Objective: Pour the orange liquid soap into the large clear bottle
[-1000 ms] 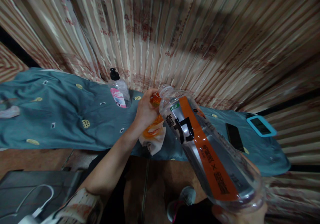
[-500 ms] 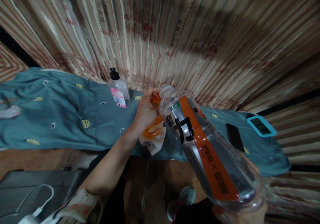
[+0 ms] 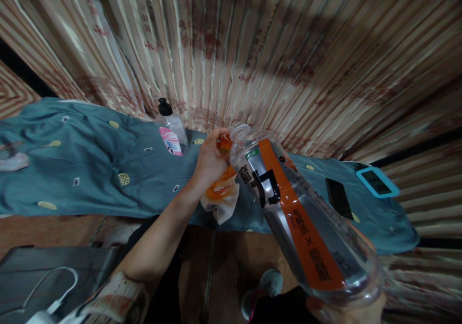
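My left hand (image 3: 210,160) is closed around a small orange bottle (image 3: 224,143) wrapped in a white and orange cloth (image 3: 221,201), held over the front edge of the cloth-covered surface. My right hand (image 3: 346,312), mostly cut off at the bottom edge, grips the base of a large clear plastic bottle (image 3: 296,213) with an orange and silver label. That bottle is tilted, and its open mouth (image 3: 238,132) touches the top of the small orange bottle.
A teal patterned cloth (image 3: 90,170) covers the surface. On it stand a clear pump bottle (image 3: 170,129), a black phone (image 3: 338,198) and a blue-framed device (image 3: 377,182). Striped curtains (image 3: 252,49) hang behind. A white cable (image 3: 57,295) lies at lower left.
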A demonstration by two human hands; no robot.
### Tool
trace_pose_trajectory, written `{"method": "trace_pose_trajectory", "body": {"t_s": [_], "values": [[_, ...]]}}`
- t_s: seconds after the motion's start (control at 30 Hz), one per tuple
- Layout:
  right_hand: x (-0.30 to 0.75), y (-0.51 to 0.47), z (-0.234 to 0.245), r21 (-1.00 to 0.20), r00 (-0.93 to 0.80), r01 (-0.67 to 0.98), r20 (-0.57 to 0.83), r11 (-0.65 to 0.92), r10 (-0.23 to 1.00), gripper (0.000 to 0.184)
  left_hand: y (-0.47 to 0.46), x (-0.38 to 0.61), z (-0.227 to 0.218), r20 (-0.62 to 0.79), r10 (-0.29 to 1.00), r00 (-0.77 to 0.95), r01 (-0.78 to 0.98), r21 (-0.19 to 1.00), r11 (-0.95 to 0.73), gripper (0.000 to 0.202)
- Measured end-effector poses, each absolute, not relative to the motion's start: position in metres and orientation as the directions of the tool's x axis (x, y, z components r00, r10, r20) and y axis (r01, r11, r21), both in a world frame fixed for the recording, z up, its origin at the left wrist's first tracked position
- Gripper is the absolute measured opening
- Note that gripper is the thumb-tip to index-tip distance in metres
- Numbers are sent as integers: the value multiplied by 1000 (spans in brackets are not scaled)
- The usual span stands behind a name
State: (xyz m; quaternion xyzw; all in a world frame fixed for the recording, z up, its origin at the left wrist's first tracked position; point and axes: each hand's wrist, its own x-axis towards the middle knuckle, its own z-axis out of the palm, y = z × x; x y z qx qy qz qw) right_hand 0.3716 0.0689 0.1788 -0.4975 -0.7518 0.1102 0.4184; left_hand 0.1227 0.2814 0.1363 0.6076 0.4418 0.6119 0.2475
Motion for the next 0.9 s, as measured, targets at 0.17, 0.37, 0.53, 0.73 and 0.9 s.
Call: {"method": "trace_pose_trajectory", "body": {"t_s": [0.17,0.37,0.53,0.73,0.9], "values": [[370,69,178,-632,-136,619,499,466,856,101,281,122,137,526,839,-136,225,842,-491,28],[372,71,178,-590,-163,641,521,491,838,100,281,122,137,522,843,-132,236,842,-485,28],[370,70,180,-545,-154,681,546,488,824,101,281,122,138,517,845,-134,223,847,-483,27],[367,69,182,-586,-140,661,519,470,843,97,279,122,140,516,848,-119,221,846,-484,27],[368,72,183,-521,-194,686,542,508,818,99,279,121,139,511,851,-117,220,849,-480,28]]}}
